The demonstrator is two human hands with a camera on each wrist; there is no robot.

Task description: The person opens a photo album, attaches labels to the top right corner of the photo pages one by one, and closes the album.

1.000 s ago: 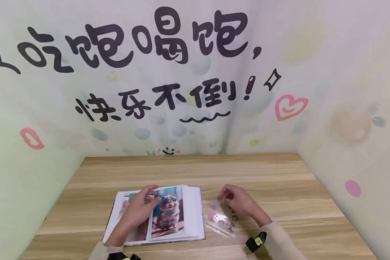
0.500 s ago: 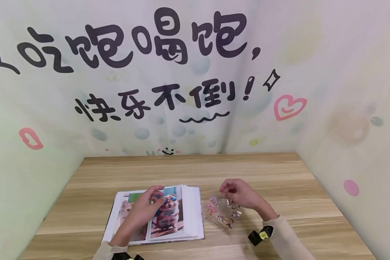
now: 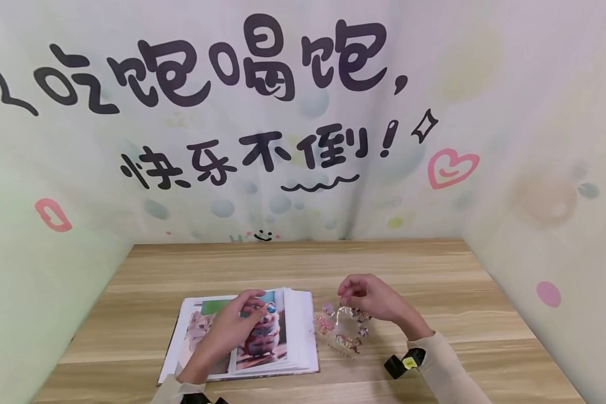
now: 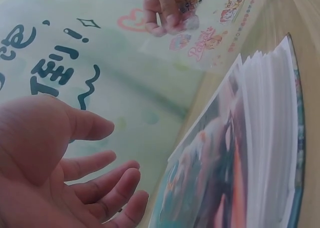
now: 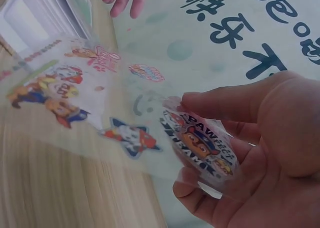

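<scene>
A clear sticker sheet with colourful cartoon puppies hangs from my right hand, tilted beside the photo album. In the right wrist view, thumb and fingers pinch the sheet near a round badge sticker, and the film bends there. A star-shaped sticker shows farther along it. My left hand hovers over the open album, its fingers loosely bent with nothing between them. Under it lie a photo of a hamster in sunglasses and a partly covered cat photo.
The wood-grain table extends around the album on all sides. Behind it hangs a pale backdrop with large black writing, and similar walls stand left and right. Each wrist wears a small black camera.
My right hand has raised the sticker sheet from the table, so it now hangs at a tilt. My left hand has shifted slightly right over the hamster photo.
</scene>
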